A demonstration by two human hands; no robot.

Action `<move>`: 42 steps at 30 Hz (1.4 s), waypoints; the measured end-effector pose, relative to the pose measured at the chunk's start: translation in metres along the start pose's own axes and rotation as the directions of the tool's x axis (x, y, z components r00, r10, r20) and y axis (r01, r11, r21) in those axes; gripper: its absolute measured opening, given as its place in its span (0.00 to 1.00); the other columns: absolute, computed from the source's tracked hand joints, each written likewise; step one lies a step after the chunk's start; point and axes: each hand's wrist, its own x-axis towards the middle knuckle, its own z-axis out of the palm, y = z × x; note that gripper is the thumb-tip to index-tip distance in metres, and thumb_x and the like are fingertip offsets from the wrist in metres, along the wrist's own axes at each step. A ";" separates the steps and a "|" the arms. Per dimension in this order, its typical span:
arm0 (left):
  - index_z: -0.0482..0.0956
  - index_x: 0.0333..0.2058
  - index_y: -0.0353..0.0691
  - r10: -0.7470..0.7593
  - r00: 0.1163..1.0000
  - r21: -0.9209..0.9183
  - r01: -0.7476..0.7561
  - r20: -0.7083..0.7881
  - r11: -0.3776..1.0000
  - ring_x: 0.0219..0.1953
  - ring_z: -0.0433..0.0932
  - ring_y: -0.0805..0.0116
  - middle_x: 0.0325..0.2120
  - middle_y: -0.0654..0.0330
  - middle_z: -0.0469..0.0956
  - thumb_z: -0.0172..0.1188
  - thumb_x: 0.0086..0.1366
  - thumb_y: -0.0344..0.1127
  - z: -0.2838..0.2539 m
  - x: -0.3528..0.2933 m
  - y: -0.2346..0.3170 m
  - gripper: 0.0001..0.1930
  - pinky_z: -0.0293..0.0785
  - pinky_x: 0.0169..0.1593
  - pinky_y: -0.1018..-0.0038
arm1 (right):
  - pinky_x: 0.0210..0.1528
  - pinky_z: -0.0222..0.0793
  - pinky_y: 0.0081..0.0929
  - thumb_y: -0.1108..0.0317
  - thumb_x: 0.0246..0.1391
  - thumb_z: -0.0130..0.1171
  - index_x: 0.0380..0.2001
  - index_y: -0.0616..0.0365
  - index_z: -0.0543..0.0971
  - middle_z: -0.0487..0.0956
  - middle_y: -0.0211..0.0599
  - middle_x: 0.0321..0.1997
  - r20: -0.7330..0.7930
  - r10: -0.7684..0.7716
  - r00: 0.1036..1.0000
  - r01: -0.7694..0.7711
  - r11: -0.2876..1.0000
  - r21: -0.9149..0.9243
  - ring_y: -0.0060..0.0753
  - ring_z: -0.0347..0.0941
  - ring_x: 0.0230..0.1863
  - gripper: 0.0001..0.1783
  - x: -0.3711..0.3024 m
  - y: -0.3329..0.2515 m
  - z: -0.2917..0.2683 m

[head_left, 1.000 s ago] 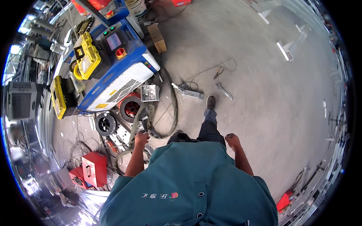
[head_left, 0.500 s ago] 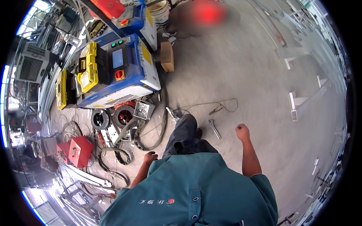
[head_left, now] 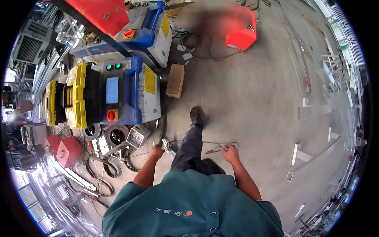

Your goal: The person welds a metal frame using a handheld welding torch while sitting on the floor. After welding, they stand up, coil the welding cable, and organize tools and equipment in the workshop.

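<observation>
My left hand (head_left: 156,152) hangs low at my left side, fingers curled, near a thick dark hose on the floor. My right hand (head_left: 229,153) is held in front of my right hip with its fingers bent in. Whether anything is inside either hand is hidden. Beside the right hand in the picture, pliers or a clamp (head_left: 214,150) on a thin cable lie on the floor below. One shoe (head_left: 195,114) is stretched forward in a stride.
Blue-and-white machines (head_left: 150,94) stand at left, the nearer bearing yellow-and-black toolboxes (head_left: 77,96). A cardboard box (head_left: 175,81) sits beside them. Wire spools (head_left: 117,135), hoses and a red box (head_left: 69,152) crowd the left floor. Ahead is a red case (head_left: 242,33); white metal frames (head_left: 300,156) lie at right.
I have stepped forward, so the machines and cardboard box sit lower in view. My right hand has swung inward and left. The wrench on the floor has gone out of sight.
</observation>
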 end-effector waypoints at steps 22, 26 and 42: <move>0.34 0.75 0.60 -0.080 0.957 0.249 0.153 -0.280 0.956 0.72 0.45 0.32 0.71 0.34 0.39 0.80 0.42 0.55 0.022 0.406 0.302 0.70 0.59 0.60 0.29 | 0.48 0.77 0.47 0.48 0.46 0.67 0.61 0.58 0.70 0.75 0.53 0.50 0.324 0.081 0.942 0.180 0.693 -0.698 0.58 0.76 0.50 0.41 0.411 -0.122 -0.061; 0.39 0.75 0.62 -0.149 0.925 0.360 0.279 -0.349 0.890 0.64 0.57 0.33 0.65 0.34 0.50 0.77 0.42 0.48 0.035 0.446 0.303 0.66 0.63 0.58 0.36 | 0.47 0.77 0.47 0.49 0.46 0.66 0.58 0.59 0.73 0.75 0.54 0.50 0.387 0.107 0.916 0.222 0.668 -0.710 0.58 0.76 0.49 0.37 0.448 -0.128 -0.086; 0.36 0.74 0.44 -0.705 0.613 -0.325 0.626 -0.356 0.709 0.52 0.66 0.34 0.49 0.38 0.63 0.74 0.40 0.48 0.122 0.441 0.473 0.68 0.67 0.57 0.47 | 0.47 0.77 0.47 0.48 0.47 0.66 0.54 0.58 0.76 0.76 0.51 0.48 0.519 0.097 0.850 0.375 0.580 -0.723 0.56 0.76 0.48 0.35 0.501 -0.148 -0.087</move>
